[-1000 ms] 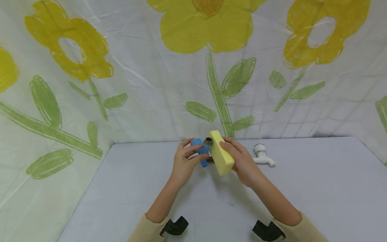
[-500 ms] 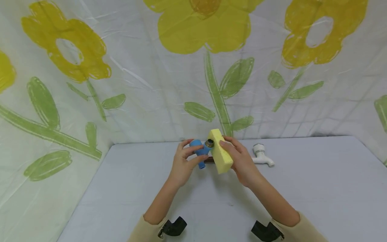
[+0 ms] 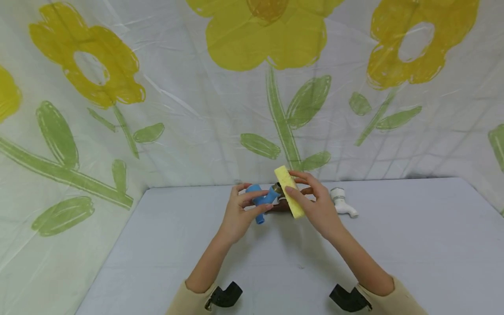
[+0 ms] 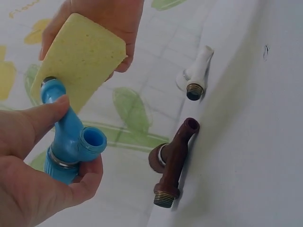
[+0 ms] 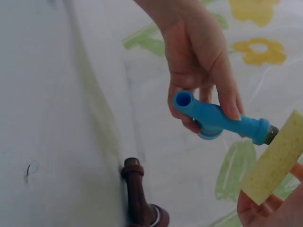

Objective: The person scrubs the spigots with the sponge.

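Observation:
My left hand (image 3: pixel 240 214) grips a blue plastic tap (image 4: pixel 71 132) with a threaded metal end, holding it above the table. In my right hand (image 3: pixel 316 210) is a yellow sponge (image 3: pixel 290 192), pinched between thumb and fingers. The sponge's flat face meets the tap's threaded end, as the right wrist view shows. A brown tap (image 4: pixel 174 163) lies on the table behind the hands, partly hidden in the head view. Farther right lies a white tap (image 3: pixel 341 202).
The table (image 3: pixel 157 245) has a white cover. Behind it hangs a white sheet (image 3: pixel 189 131) printed with yellow flowers and green leaves. Black wrist mounts (image 3: pixel 226 295) sit on both beige sleeves.
The sponge has turned so its narrow edge shows more in the head view. My right hand's fingers have spread a little, and the blue tap has tilted slightly.

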Tool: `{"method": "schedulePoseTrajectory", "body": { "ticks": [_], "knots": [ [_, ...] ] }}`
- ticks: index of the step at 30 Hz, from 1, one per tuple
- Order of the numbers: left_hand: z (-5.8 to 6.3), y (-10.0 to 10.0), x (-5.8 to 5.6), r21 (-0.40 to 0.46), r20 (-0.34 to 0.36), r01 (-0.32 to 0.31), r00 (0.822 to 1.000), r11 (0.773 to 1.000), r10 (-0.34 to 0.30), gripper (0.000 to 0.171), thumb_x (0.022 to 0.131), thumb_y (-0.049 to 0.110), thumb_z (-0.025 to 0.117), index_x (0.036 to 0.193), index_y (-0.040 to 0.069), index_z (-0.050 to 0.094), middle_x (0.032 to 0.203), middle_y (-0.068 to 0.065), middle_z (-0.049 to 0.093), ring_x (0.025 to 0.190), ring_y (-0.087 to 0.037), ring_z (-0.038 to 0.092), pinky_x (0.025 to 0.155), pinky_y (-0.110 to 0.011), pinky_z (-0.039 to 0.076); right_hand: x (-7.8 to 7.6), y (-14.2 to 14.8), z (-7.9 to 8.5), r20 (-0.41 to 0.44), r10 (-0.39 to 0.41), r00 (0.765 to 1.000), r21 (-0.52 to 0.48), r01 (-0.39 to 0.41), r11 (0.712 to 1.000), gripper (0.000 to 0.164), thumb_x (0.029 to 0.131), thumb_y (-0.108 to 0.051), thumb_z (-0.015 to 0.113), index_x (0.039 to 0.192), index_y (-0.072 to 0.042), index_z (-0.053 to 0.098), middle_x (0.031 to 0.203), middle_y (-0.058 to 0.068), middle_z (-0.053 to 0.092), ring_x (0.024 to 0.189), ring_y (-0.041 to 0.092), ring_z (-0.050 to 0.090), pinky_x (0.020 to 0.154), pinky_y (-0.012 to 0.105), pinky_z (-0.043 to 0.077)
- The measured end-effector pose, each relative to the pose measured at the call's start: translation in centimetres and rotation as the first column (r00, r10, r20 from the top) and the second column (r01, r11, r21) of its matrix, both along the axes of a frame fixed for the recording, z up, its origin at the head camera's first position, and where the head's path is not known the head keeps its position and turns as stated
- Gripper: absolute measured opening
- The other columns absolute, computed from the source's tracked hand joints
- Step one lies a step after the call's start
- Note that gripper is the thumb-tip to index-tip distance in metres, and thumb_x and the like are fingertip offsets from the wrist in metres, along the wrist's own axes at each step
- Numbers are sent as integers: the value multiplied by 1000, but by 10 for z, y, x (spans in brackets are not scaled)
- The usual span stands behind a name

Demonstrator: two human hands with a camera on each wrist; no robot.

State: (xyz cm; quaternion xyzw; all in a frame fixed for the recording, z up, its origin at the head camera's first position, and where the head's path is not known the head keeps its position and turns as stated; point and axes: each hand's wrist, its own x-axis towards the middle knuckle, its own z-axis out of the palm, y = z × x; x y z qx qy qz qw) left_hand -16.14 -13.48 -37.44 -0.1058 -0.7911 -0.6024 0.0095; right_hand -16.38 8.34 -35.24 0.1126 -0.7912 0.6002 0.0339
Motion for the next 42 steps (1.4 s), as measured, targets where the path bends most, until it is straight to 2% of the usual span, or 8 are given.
{"method": "schedulePoseTrajectory", "body": {
  "ticks": [7, 12, 15, 19, 25, 29, 36, 42],
  "knots": [
    [7, -3, 3, -36, -28, 16, 999, 999, -17, 29, 97, 10, 78, 125, 3, 77, 154, -23, 30, 110, -33, 66, 80, -28, 56, 1, 4, 4, -150, -21, 988, 112, 38, 993, 44, 99, -23, 76, 142, -17, 68, 138, 11, 62, 97, 24, 51, 67, 27, 52],
    [9, -7, 2, 28, 38, 13, 999, 1000, -14, 27, 101, 12, 74, 126, 3, 76, 159, -19, 30, 122, -36, 65, 92, -34, 58, -1, 8, 5, -157, -12, 988, 116, 31, 993, 44, 99, -21, 75, 142, -15, 68, 137, 12, 62, 96, 25, 50, 63, 26, 52],
    [10, -10, -1, 187, 118, -8, 993, 982, -15, 32, 103, 5, 68, 134, 0, 69, 160, -19, 35, 120, -33, 67, 98, -35, 60, -3, 12, 4, -137, -14, 990, 100, 28, 995, 43, 100, -22, 74, 143, -16, 67, 138, 13, 61, 96, 26, 51, 62, 26, 53],
    [13, -14, -5, 389, 204, -46, 978, 920, -37, 55, 102, -5, 63, 154, 5, 51, 154, -22, 41, 108, -23, 69, 95, -29, 61, -7, 17, 4, -94, -7, 996, 75, 14, 997, 44, 102, -23, 72, 145, -16, 66, 140, 14, 59, 96, 27, 53, 61, 26, 52],
    [17, -17, -5, 500, 246, -5, 960, 866, -136, 63, 101, -11, 59, 160, 2, 41, 139, -20, 61, 107, -14, 69, 93, -25, 60, -12, 26, 11, 101, 93, 991, -75, -86, 993, 50, 106, -26, 64, 154, -13, 55, 151, 17, 51, 108, 25, 55, 70, 26, 52],
    [18, -16, -4, 501, 226, 26, 961, 865, -159, 60, 101, -13, 58, 157, -2, 43, 128, -12, 66, 106, -13, 70, 92, -26, 61, -11, 29, 16, 167, 150, 975, -152, -125, 980, 55, 107, -26, 60, 159, -11, 48, 156, 19, 43, 115, 21, 54, 80, 26, 51],
    [17, -13, -4, 488, 196, 21, 971, 873, -134, 59, 99, -13, 60, 155, -3, 45, 121, -10, 68, 100, -13, 71, 89, -26, 62, -12, 28, 10, -53, 47, 998, 34, -45, 998, 47, 103, -24, 70, 148, -14, 62, 142, 12, 56, 104, 23, 51, 67, 28, 52],
    [19, -9, -3, 478, 182, -34, 981, 878, -61, 57, 97, -14, 62, 152, -4, 49, 110, -7, 70, 94, -12, 72, 87, -26, 63, -7, 22, 6, -365, -16, 931, 178, 86, 980, 47, 91, -15, 83, 137, -14, 71, 135, 14, 59, 119, 29, 53, 81, 42, 47]
  ]
}}
